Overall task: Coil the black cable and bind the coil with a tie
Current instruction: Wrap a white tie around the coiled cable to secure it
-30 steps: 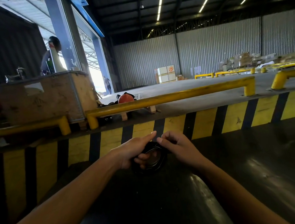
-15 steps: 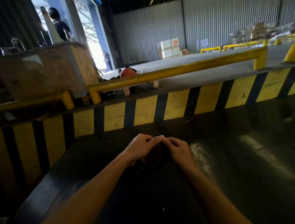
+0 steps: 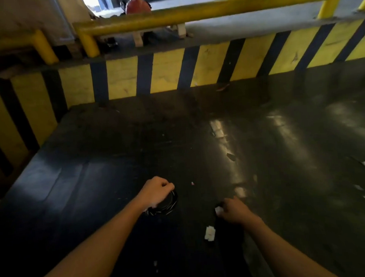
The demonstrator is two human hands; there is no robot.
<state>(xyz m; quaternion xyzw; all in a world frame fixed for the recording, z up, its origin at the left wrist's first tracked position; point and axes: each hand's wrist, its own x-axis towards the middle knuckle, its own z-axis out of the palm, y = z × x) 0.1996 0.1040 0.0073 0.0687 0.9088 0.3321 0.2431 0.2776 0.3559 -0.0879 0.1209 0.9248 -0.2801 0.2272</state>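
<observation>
Black cable [image 3: 166, 204], wound into a small coil, is held at the near centre of the dark tabletop [image 3: 119, 153], gripped from above by the left hand [image 3: 156, 191], whose fingers are curled shut over the coil's left part. Whether the coil rests on the surface or is held just above it cannot be told. No tie can be made out around the loops, which are partly hidden under the hand. The right hand [image 3: 233, 210] is seen to the right of the coil and apart from it, its fingers closed around a small white scrap [image 3: 218, 210] with something dark beside it; what the dark item is cannot be told. A white piece of paper [image 3: 209, 233] lies on the tabletop just near of that hand. At the far edge, a yellow-and-black striped barrier [image 3: 174, 71] is topped by a yellow rail [image 3: 192, 12].
</observation>
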